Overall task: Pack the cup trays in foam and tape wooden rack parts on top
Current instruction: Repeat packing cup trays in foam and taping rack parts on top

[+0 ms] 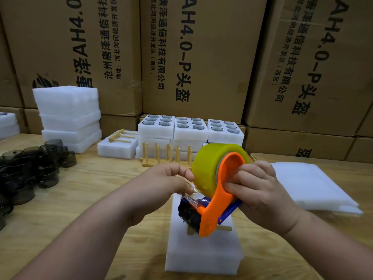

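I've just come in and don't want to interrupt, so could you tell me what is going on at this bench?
A person is taping a foam pack. The right hand grips an orange tape dispenser above the white foam block, while the left hand pinches the loose tape end. A wooden rack part lies on the block, mostly hidden under the dispenser. Behind stand foam trays of cups and a wooden rack.

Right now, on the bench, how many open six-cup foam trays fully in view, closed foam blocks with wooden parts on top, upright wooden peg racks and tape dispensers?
Open six-cup foam trays: 3
Closed foam blocks with wooden parts on top: 2
Upright wooden peg rack: 1
Tape dispenser, gripped by right hand, left hand pinching its tape end: 1
Total: 7
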Tool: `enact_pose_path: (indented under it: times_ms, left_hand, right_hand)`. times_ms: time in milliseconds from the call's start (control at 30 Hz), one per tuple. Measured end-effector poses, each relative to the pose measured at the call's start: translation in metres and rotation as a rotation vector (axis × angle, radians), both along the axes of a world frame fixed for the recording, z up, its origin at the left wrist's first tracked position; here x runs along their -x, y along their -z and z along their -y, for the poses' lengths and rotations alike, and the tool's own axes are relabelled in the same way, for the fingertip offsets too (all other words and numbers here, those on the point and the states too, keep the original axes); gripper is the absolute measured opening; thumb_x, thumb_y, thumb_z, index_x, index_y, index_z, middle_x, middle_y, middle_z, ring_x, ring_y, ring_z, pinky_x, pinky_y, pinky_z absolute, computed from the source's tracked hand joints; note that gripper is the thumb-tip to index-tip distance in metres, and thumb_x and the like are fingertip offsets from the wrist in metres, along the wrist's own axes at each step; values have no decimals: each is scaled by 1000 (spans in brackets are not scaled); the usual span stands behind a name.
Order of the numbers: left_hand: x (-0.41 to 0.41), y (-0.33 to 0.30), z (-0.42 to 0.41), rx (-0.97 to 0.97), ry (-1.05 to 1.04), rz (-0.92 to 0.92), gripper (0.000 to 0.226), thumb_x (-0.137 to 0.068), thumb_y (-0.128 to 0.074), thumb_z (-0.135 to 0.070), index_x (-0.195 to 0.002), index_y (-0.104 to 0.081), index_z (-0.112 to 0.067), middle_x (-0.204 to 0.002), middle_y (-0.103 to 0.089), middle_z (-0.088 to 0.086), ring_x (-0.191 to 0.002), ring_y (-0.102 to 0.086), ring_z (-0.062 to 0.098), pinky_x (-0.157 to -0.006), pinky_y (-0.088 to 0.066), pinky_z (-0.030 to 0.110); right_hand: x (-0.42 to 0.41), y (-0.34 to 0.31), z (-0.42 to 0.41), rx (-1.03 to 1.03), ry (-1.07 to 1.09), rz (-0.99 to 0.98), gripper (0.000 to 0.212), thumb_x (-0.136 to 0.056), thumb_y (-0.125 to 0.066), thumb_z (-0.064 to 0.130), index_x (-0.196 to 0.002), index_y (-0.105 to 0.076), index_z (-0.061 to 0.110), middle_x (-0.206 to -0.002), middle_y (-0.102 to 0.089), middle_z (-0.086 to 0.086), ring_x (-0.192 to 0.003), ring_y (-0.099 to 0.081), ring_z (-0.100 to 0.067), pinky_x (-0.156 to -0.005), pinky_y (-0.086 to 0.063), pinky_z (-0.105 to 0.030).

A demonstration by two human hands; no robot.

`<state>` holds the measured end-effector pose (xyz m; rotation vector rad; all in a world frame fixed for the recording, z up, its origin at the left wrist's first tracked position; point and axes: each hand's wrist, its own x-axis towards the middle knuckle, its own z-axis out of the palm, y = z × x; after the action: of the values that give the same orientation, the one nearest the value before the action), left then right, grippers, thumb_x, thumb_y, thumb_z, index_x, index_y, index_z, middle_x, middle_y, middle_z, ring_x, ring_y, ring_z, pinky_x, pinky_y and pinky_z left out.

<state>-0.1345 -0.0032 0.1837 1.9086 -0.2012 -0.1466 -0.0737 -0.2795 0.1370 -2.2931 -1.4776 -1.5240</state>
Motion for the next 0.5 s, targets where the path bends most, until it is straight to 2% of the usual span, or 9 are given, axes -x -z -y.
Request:
enact_pose_path:
  times_ms: [100,167,233,367,500]
  left_hand:
    - [3,5,-3,-7,152,41,38,-72,-65,-13,-98,-76,-39,-100,-74,-7,-99,-68,7,-85,-53,26]
    - [5,9,-3,-145,185,136,44,-72,-60,-17,-101,-73,-46,-104,-71,-16,-105,-66,1,-96,-49,27]
    - [4,12,0,-251,163,245,41,-77,-62,-17,-103,-70,-48,-104,-68,-22,-111,-61,-2,-105,-43,30]
    - [0,17,2,-340,115,372,37,-90,-65,-14,-104,-66,-49,-106,-65,-21,-113,-58,-2,-103,-47,28]
    - [0,18,3,-325,135,389,41,-89,-65,-14,-112,-62,-47,-107,-60,-19,-114,-58,3,-107,-43,30]
  right_hand:
    - [0,5,3,-39,18,-16,28,-87,-74,14,-110,-63,27,-97,-63,5,-102,-63,-24,-93,-34,-35]
    - [1,7,3,-41,18,-35,28,-87,-74,13,-109,-64,26,-96,-63,5,-102,-62,-24,-92,-34,-36]
    - [3,8,3,-38,18,-59,25,-86,-75,14,-108,-68,24,-96,-64,3,-102,-62,-24,-91,-34,-37]
    - [6,6,2,-33,48,-88,17,-84,-76,15,-100,-77,19,-92,-66,1,-100,-63,-25,-89,-34,-36]
    - [8,6,1,-47,52,-107,13,-88,-71,20,-99,-78,18,-91,-66,1,-99,-63,-24,-87,-37,-38]
